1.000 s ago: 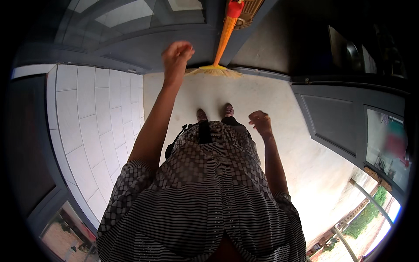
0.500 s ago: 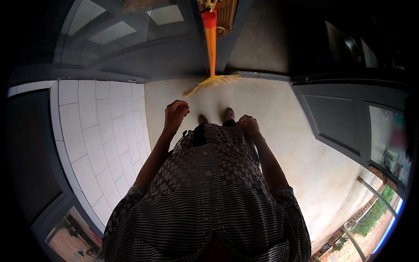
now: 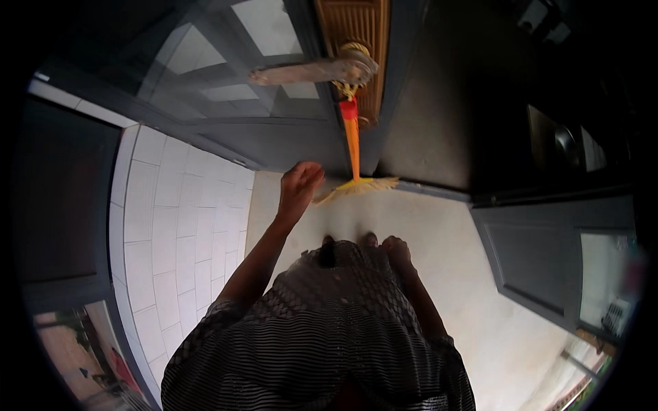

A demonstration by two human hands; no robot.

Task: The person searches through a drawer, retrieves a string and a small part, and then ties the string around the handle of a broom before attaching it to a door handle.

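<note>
An orange hand broom [image 3: 352, 147] with a red collar and pale yellow bristles hangs by a yellow cord from the brown lever handle [image 3: 315, 70] of a dark door. My left hand [image 3: 300, 186] is raised just left of the bristles, touching nothing I can see. Its fingers reach forward, loosely bent, and it is open. Low in front of my body, at the right, my right hand [image 3: 396, 251] has its fingers curled in, closed, with nothing visible in it.
The dark door [image 3: 274, 140] with glass panes stands ahead, its wooden handle plate [image 3: 373, 41] carved. A second dark door leaf [image 3: 528, 250] stands at the right. White tiles [image 3: 185, 226] cover the left wall. A threshold [image 3: 432, 190] crosses the pale floor [image 3: 452, 301].
My left hand has risen forward, nearer the broom, and its fingers have straightened. My view has tilted up, bringing the door handle into sight. The right hand stays low and curled.
</note>
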